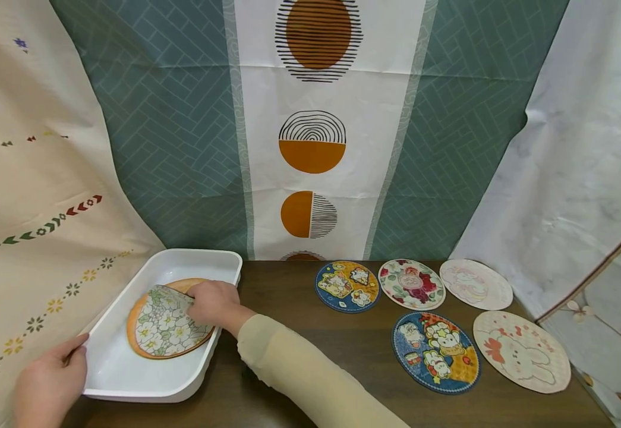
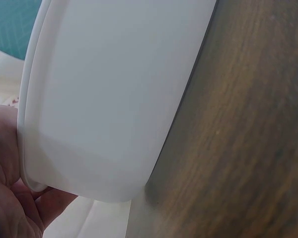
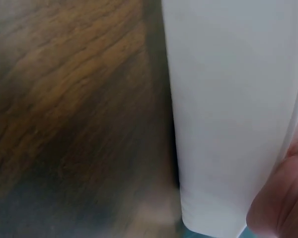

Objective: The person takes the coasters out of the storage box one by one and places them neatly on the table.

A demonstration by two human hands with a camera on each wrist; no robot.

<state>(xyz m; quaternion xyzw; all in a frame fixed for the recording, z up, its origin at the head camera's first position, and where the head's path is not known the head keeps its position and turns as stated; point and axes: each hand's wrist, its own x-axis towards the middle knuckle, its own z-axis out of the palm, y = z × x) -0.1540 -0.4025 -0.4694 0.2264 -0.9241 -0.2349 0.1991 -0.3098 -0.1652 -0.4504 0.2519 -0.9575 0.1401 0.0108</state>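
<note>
A white plastic tray point(image 1: 182, 386) stands at the left of the wooden table. My left hand point(image 1: 53, 377) grips the tray's rim near its front left corner; in the left wrist view, that hand point(image 2: 10, 173) has its thumb and fingers around the rim. Inside the tray, my right hand point(image 1: 216, 304) pinches the right edge of a round mat with white flowers point(image 1: 166, 327), which looks bent. Under it lies another round mat with an orange border point(image 1: 135, 333), mostly covered. The right wrist view shows part of the right hand point(image 3: 283, 198) beside the tray's outer wall point(image 3: 233, 109).
Several round printed mats lie on the right side of the table: blue and orange point(image 1: 347, 287), red floral point(image 1: 412, 285), unicorn point(image 1: 476, 285), blue cartoon point(image 1: 436, 353) and pink rabbit point(image 1: 521, 352). Patterned cloths point(image 1: 315, 178) hang behind and at both sides.
</note>
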